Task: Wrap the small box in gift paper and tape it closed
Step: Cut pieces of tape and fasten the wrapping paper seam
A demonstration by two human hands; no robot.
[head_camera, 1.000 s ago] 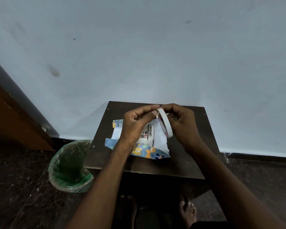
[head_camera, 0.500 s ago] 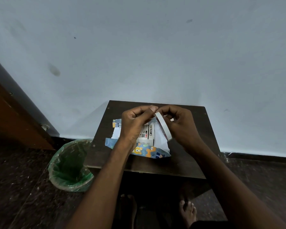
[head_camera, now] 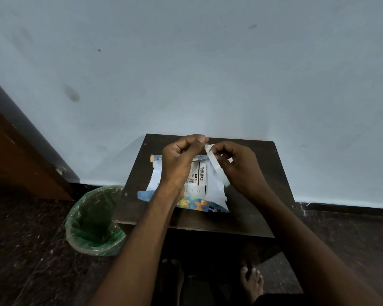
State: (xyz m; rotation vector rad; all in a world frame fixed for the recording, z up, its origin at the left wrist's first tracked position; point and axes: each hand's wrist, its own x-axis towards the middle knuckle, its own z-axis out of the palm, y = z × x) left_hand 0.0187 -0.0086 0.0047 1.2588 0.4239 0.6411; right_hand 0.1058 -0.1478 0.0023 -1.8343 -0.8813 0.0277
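In the head view we saw a small dark table (head_camera: pixel 261 208) pushed against a pale wall (head_camera: pixel 208 74), and on it lay the gift paper (head_camera: pixel 216 192), spread open with its white inner side up and its blue printed side, with orange and yellow figures, showing along the near edge. The small box (head_camera: pixel 197 176), white with black lettering on its side, rested on the middle of that paper, unwrapped and partly hidden behind our left wrist. Both hands were raised just above the box and close together. Our right hand (head_camera: pixel 241 167) was curled around the tape roll (head_camera: pixel 217 167), a thin white ring held edge-on and tilted. Our left hand (head_camera: pixel 181 160) had thumb and forefinger pressed together at the top of the roll, pinching what looked like the loose end of the tape; the strip itself was too thin and blurred for us to be certain. On the dark floor to the left of the table stood a bin (head_camera: pixel 95 221) lined with a green bag, touching the table's near left corner, and our bare feet showed below the table edge
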